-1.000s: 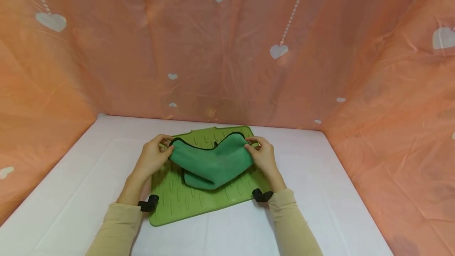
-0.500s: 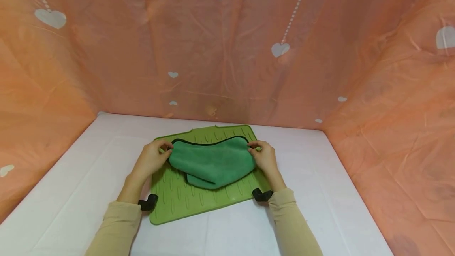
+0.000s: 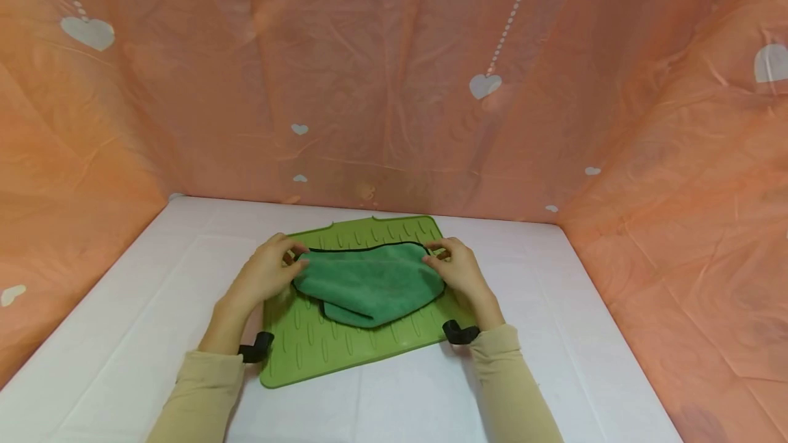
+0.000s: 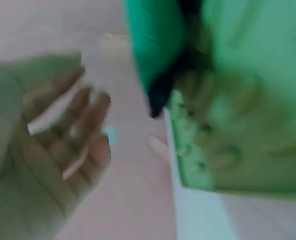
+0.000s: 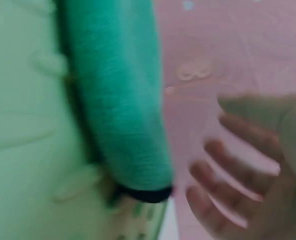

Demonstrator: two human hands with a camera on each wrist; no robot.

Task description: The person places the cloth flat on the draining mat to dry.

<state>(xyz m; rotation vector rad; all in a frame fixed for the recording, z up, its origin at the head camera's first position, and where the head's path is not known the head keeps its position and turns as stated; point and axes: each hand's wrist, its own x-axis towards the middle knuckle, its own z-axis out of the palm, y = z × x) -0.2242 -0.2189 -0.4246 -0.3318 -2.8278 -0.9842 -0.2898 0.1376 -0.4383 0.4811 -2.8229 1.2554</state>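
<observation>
A green cloth (image 3: 375, 282) with a dark edging lies folded over on a lime-green ridged mat (image 3: 308, 354). At the cloth's left end is my left hand (image 3: 266, 269); in the left wrist view its fingers are apart from the cloth (image 4: 155, 40) with nothing between them. My right hand (image 3: 458, 266) is beside the right end. The right wrist view shows its fingers spread and loosely bent, with a gap to the cloth (image 5: 120, 100). Both wrist views are somewhat blurred.
The mat lies askew on a table with a white cover (image 3: 554, 333). An orange curtain (image 3: 394, 122) with pale hearts stands behind the table and along both sides. A black wrist mount (image 3: 257, 347) sits at the left wrist, another black mount (image 3: 460, 332) at the right.
The cloth's raised upper edge has come down and straightened as it folded toward me. Both hands have let go of its ends. The mat has not visibly moved.
</observation>
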